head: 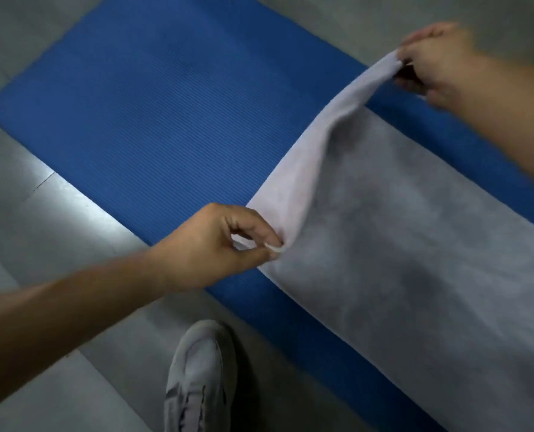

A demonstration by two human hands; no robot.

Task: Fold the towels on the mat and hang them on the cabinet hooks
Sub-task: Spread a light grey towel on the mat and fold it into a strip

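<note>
Can't make out a single letter, number or logo anywhere, tbh. Just plain grey on the towel [399, 244] over at 3 o'clock, plain ribbed blue on the mat [165, 104] up at 11. Dark marks on the shoe [200, 369] down at 6, way too blurry to read.

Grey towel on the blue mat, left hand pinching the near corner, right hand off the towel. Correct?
Not quite. The right hand is not off the grey towel: it pinches the far corner, lifted above the blue mat. The rest holds in the head view: the grey towel lies on the blue mat and the left hand pinches the near corner.
</note>
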